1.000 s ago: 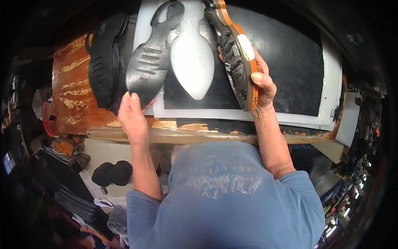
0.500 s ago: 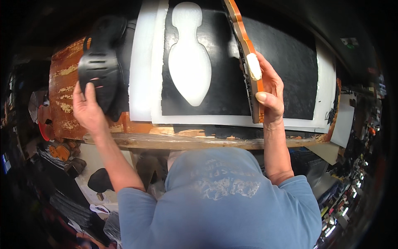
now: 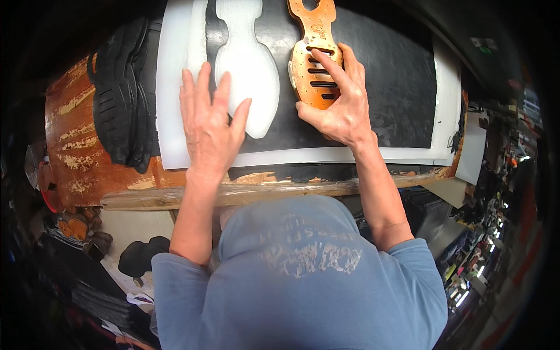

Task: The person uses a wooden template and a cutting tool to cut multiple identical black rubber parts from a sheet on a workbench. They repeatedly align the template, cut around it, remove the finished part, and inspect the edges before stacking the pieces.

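Note:
My right hand [image 3: 344,108] grips an orange cutting die [image 3: 301,61], thumb at its lower end and fingers across its slots and right edge. The die has a rounded, narrow-necked shape and appears to lie face up over a black sheet [image 3: 391,93]. To its left, a matching cut-out shows white [image 3: 248,96] through the black sheet. My left hand [image 3: 211,125] is open, fingers spread, above the white sheet edge and beside this cut-out. It holds nothing. Whether its fingertips touch the surface I cannot tell.
Black slotted pieces [image 3: 119,105] lie in a stack at the left, on a worn reddish-brown wooden board [image 3: 70,128]. White sheet [image 3: 326,156] shows under the black one. A wooden edge [image 3: 151,198] runs along the front of the bench. Cluttered materials lie below at both sides.
My left hand has let go of a black slotted piece at the stack and moved right to the cut-out. My right hand has turned the die from its edge to face up and moved it left.

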Action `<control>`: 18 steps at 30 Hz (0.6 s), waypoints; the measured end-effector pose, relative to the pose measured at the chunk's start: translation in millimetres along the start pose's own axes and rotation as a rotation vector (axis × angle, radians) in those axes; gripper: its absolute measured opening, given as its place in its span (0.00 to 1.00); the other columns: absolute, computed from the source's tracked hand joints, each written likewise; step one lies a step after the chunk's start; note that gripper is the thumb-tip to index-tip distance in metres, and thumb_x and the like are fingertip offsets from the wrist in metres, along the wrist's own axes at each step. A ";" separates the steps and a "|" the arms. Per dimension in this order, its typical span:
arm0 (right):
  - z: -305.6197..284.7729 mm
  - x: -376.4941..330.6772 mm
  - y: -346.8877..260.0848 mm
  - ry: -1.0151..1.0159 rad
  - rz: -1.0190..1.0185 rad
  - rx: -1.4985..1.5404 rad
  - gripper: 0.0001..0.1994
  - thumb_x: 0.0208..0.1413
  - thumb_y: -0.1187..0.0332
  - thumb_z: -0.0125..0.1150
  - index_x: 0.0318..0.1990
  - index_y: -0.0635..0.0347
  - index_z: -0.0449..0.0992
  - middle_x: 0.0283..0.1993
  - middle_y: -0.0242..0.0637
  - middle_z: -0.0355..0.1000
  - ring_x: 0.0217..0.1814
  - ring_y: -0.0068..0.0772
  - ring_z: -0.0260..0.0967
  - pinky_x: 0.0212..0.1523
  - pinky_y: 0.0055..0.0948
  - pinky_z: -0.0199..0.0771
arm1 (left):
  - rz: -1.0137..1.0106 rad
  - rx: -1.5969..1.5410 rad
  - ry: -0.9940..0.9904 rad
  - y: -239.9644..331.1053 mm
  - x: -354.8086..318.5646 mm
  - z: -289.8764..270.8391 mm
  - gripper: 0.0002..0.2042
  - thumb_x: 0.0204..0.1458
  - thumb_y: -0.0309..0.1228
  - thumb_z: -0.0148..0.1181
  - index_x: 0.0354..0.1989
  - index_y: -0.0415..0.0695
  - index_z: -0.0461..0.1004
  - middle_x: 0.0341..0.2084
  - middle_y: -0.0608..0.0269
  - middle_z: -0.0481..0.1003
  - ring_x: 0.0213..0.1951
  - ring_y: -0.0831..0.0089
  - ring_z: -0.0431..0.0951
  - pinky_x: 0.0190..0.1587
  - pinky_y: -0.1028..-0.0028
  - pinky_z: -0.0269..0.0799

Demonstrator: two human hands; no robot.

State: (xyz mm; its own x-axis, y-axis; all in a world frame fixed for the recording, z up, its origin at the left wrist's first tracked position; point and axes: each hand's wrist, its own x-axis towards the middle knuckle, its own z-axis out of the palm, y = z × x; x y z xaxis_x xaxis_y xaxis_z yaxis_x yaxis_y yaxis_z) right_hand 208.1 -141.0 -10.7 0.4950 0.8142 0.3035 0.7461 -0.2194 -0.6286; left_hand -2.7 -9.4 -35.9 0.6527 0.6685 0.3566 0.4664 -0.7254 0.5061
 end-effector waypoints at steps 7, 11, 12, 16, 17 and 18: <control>6.6 -0.8 -0.7 0.010 -0.084 -0.051 0.39 0.30 0.62 0.73 0.61 0.55 0.80 0.69 0.60 0.62 0.62 0.64 0.64 0.60 0.53 0.75 | 0.073 0.056 0.036 -6.2 -4.8 3.9 0.27 0.57 0.35 0.73 0.62 0.37 0.75 0.69 0.40 0.67 0.72 0.30 0.61 0.71 0.40 0.59; 6.7 -3.7 7.9 -0.020 -0.113 -0.064 0.44 0.31 0.59 0.78 0.65 0.54 0.76 0.74 0.64 0.57 0.69 0.66 0.61 0.66 0.54 0.73 | 0.047 0.042 0.067 -2.8 -4.5 2.4 0.23 0.58 0.34 0.71 0.60 0.37 0.77 0.68 0.40 0.69 0.72 0.32 0.62 0.73 0.39 0.55; 4.9 -6.0 11.0 -0.026 -0.126 -0.052 0.46 0.32 0.58 0.80 0.67 0.54 0.75 0.75 0.65 0.55 0.71 0.67 0.60 0.67 0.55 0.71 | 0.059 0.002 0.100 -0.3 -8.0 -1.0 0.22 0.58 0.32 0.71 0.59 0.37 0.77 0.67 0.40 0.70 0.71 0.33 0.63 0.73 0.41 0.56; -4.2 -31.9 20.5 0.039 -0.038 0.063 0.55 0.38 0.51 0.87 0.75 0.56 0.65 0.79 0.63 0.53 0.77 0.64 0.57 0.75 0.51 0.63 | 0.036 -0.333 0.085 23.4 -51.0 -22.2 0.14 0.61 0.17 0.63 0.55 0.35 0.79 0.53 0.45 0.81 0.55 0.54 0.82 0.60 0.61 0.76; -0.5 -40.0 20.2 0.065 -0.085 0.065 0.54 0.36 0.53 0.87 0.72 0.63 0.66 0.78 0.67 0.52 0.76 0.69 0.57 0.74 0.53 0.64 | 0.022 -0.408 0.019 33.9 -69.0 -26.4 0.11 0.61 0.16 0.61 0.51 0.33 0.79 0.46 0.47 0.83 0.46 0.58 0.84 0.53 0.63 0.79; 3.9 -43.6 21.4 0.090 -0.107 0.086 0.53 0.33 0.55 0.87 0.69 0.69 0.68 0.77 0.71 0.51 0.74 0.73 0.57 0.73 0.56 0.65 | 0.076 -0.499 -0.002 43.5 -84.6 -25.8 0.12 0.58 0.17 0.65 0.50 0.34 0.79 0.41 0.47 0.83 0.43 0.52 0.85 0.49 0.61 0.81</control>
State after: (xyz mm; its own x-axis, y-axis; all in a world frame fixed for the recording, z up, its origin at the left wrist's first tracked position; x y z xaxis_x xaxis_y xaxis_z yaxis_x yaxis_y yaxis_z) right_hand 200.7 -179.1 -40.2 0.4558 0.7778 0.4327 0.7577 -0.0840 -0.6472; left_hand -53.0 -93.3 -23.8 0.6752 0.6161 0.4056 0.0755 -0.6047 0.7929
